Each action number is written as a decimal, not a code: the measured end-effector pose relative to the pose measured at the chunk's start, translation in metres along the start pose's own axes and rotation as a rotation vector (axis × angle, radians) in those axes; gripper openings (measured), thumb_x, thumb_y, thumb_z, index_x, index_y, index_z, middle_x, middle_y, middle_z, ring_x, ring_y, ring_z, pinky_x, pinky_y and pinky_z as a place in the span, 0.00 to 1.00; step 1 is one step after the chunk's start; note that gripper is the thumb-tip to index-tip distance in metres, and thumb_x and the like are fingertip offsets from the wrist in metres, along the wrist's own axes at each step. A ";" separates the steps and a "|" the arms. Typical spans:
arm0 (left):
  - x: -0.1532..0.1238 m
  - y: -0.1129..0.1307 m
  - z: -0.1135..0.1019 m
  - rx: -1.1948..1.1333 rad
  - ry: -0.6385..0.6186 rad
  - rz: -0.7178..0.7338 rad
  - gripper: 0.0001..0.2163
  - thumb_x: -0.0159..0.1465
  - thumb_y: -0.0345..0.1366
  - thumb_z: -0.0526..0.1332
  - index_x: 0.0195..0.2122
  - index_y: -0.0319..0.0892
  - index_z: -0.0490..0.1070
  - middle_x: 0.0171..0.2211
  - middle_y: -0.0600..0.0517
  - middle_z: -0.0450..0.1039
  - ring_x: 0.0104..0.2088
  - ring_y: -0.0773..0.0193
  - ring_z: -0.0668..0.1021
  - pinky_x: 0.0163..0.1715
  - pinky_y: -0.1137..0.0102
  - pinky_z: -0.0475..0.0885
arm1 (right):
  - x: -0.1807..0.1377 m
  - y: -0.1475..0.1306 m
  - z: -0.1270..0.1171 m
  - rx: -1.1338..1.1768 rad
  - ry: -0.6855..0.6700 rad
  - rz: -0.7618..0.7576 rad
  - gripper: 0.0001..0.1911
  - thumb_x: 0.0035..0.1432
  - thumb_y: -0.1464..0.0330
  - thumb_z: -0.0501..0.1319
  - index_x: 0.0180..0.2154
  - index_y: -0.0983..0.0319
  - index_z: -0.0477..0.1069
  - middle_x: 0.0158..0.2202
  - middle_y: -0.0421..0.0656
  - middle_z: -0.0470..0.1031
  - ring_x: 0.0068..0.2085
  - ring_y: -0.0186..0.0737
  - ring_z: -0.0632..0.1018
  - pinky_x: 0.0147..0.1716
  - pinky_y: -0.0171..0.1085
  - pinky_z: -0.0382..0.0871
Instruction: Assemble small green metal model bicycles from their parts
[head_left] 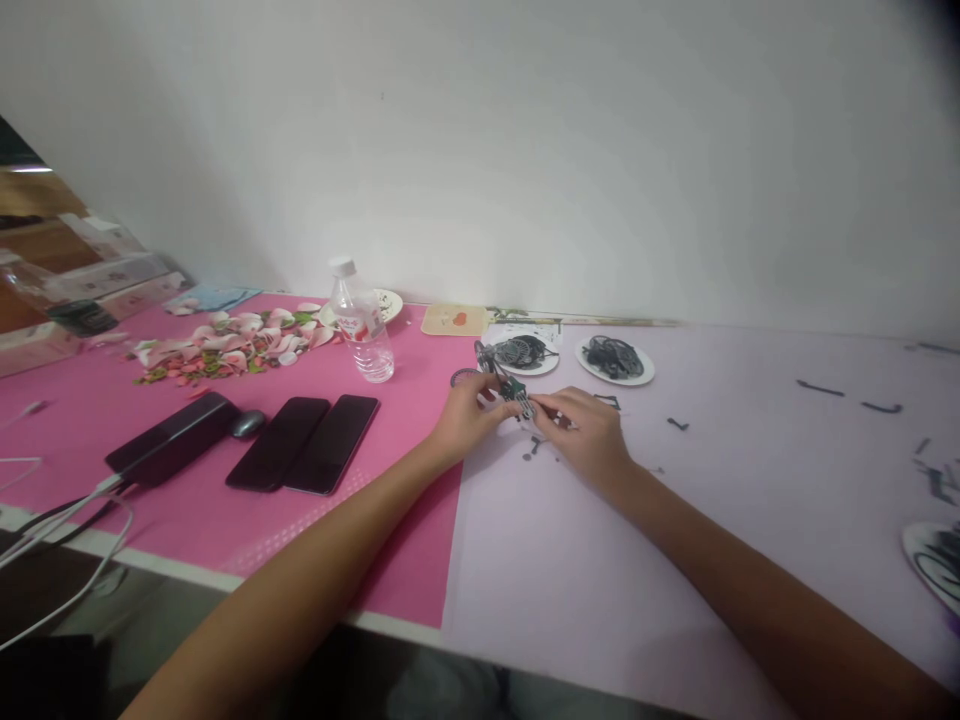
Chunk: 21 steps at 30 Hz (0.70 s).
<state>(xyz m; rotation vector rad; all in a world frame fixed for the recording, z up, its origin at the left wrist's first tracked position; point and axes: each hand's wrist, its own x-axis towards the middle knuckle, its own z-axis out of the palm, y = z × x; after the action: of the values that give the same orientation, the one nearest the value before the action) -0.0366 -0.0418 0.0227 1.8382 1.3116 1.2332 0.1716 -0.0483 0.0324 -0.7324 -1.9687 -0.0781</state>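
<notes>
Both my hands meet over the table's middle, where the pink mat joins the pale lilac one. My left hand pinches a small dark wiry piece with a green bit on it. My right hand has its fingers closed on the same piece from the right side. Small dark scraps lie on the lilac mat just under the hands. Behind them stand two white plates, the left plate and the right plate, each heaped with dark wiry parts.
A clear water bottle stands on the pink mat. Two dark phones, a black power bank with white cables and a small mouse lie left. Pink petals are heaped farther back. Another plate sits at the right edge.
</notes>
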 end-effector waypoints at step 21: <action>-0.005 0.002 0.004 0.001 0.033 0.016 0.19 0.61 0.49 0.72 0.48 0.43 0.78 0.43 0.47 0.79 0.41 0.59 0.79 0.38 0.67 0.73 | 0.000 -0.013 0.002 -0.004 0.054 0.082 0.06 0.66 0.70 0.65 0.41 0.60 0.83 0.28 0.42 0.82 0.25 0.36 0.76 0.26 0.36 0.72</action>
<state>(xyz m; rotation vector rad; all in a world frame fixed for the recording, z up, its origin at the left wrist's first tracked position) -0.0323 -0.0469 0.0207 1.8398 1.3176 1.2773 0.1636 -0.0581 0.0343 -0.8044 -1.8851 -0.0516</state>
